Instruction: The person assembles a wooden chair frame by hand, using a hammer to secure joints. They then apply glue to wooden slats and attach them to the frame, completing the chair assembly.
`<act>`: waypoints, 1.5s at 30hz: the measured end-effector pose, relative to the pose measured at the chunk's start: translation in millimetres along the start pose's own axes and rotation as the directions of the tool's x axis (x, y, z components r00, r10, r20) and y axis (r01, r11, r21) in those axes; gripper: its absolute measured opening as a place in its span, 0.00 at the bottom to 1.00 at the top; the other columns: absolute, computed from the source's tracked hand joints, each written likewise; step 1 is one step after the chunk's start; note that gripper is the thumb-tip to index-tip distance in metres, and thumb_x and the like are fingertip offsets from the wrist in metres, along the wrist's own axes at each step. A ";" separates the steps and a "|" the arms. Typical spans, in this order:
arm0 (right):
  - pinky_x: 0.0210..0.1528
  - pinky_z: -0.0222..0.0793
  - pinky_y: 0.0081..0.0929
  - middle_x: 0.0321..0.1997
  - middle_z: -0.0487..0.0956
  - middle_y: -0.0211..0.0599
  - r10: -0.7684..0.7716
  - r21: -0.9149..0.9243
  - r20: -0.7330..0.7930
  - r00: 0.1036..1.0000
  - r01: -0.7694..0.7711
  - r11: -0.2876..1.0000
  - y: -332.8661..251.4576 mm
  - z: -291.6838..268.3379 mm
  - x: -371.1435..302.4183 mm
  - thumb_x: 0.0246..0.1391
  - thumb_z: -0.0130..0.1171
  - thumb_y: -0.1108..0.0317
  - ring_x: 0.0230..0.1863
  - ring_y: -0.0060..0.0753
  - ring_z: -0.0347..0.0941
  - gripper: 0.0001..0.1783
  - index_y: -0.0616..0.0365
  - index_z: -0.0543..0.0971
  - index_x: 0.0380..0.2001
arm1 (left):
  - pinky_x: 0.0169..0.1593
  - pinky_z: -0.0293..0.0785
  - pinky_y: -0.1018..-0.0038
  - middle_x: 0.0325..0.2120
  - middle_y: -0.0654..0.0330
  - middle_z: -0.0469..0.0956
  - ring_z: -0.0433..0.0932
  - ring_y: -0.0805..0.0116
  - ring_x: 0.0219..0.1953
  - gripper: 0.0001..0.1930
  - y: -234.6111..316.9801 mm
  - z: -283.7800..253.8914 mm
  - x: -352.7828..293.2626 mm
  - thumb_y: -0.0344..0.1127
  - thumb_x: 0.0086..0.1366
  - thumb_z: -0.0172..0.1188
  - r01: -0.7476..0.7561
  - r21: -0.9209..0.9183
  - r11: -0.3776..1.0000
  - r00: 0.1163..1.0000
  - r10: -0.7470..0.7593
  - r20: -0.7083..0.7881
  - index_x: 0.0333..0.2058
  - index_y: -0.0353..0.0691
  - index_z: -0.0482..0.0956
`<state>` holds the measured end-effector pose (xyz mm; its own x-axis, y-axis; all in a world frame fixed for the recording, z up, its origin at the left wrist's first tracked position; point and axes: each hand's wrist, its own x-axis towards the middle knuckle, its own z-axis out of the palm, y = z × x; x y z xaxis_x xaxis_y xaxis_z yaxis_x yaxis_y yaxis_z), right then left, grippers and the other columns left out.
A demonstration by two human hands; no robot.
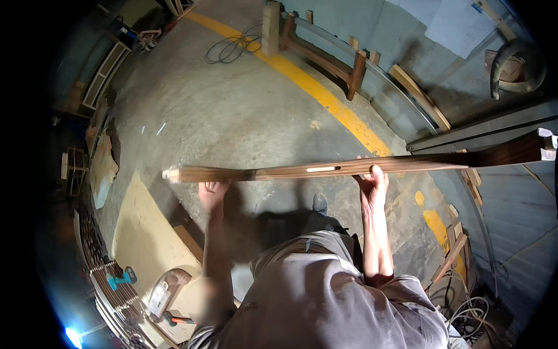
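Fingers [378, 173] of right hand [372, 186] curled over long brown wooden rail with pale slot [349, 167]; left hand [213, 192] cupping from beneath near pale end. Rail level, chest-high above concrete floor [232, 116]. Best kept horizontal, grips wide apart, far end clear of dark metal beams [488, 129].

Paper sheets [459, 23]: upper right, pinned or taped flat on the grey-blue wall, pale white, roughly rectangular, overlapping; print too small to make out. A short strip of blue tape [476, 7] sits at the top edge of one sheet. No packages, signs or screens elsewhere on the floor or along the walls in this view.
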<state>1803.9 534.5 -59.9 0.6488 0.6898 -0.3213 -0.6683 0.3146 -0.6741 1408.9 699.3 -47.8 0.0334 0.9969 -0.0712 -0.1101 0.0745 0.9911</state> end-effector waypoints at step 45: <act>0.47 0.77 0.36 0.44 0.82 0.39 0.335 -0.455 -0.063 0.940 -0.326 0.829 236.4 295.1 230.9 0.55 0.70 0.56 0.45 0.35 0.79 0.26 0.64 0.76 0.48 | 0.66 0.67 0.48 0.57 0.45 0.68 0.68 0.49 0.62 0.40 -56.3 143.8 394.7 0.52 0.56 0.70 0.788 -0.502 0.357 0.518 -0.825 0.227 0.59 0.35 0.65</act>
<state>1688.3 960.5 -97.1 0.4093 0.7126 -0.5698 -0.5995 -0.2607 -0.7567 1571.2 1084.9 -115.6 0.3337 0.4495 -0.8287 -0.5117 0.8246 0.2412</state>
